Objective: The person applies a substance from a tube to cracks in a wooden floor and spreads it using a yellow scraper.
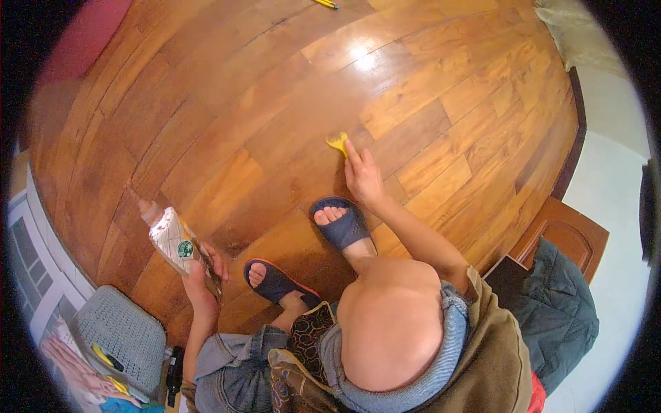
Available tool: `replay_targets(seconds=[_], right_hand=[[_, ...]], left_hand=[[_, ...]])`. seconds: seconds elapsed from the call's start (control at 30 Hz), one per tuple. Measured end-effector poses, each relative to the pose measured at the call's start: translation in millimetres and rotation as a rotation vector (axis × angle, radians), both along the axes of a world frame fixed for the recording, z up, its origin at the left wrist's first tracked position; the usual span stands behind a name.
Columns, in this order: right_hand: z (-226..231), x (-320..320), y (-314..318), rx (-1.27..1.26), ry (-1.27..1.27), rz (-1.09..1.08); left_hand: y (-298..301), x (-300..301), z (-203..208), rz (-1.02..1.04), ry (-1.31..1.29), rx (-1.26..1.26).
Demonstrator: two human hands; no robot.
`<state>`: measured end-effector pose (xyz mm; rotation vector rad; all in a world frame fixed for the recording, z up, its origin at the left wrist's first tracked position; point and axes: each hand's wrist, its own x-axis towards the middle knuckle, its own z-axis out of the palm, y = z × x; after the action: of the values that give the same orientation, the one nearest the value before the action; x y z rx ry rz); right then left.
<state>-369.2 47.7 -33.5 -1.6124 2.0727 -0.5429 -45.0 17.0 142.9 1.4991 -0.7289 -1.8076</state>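
My left hand (206, 275) is closed round a white squeeze bottle (180, 241) with a green round mark. The bottle is tilted, and its pale tapered nozzle (148, 210) points away to the upper left, over the wooden floor (275, 117). In my right hand (363, 175) is a small yellow scraper (337, 142), gripped with the index finger stretched along it. The scraper's wide end is at or just above the floorboards; I cannot tell if it touches. My feet, in dark blue slippers (341, 224), are between the hands.
A grey woven-pattern plastic basket (124, 330) stands at the lower left, beside cloths and a yellow-and-black tool (107, 358). Another yellow tool (326, 3) lies far ahead. A brown wooden panel (568, 234) and dark green cloth (561, 313) are at right, near the white wall.
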Motion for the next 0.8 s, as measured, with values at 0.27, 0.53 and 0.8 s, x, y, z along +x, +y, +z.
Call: replay_targets(seconds=[0.27,0.53,0.8], right_hand=[[19.2,7.4,-36.9,0.038,0.023,0.001],[35.8,5.6,-31.7,0.116,-0.010,0.010],[24.4,1.4,-22.0,0.123,0.042,0.002]], left_hand=[[12.3,-7.8,12.6,0.028,-0.114,-0.034],[13.5,-11.4,13.0,0.014,-0.085,0.029],[10.5,-12.7,12.8,0.001,-0.092,0.047]])
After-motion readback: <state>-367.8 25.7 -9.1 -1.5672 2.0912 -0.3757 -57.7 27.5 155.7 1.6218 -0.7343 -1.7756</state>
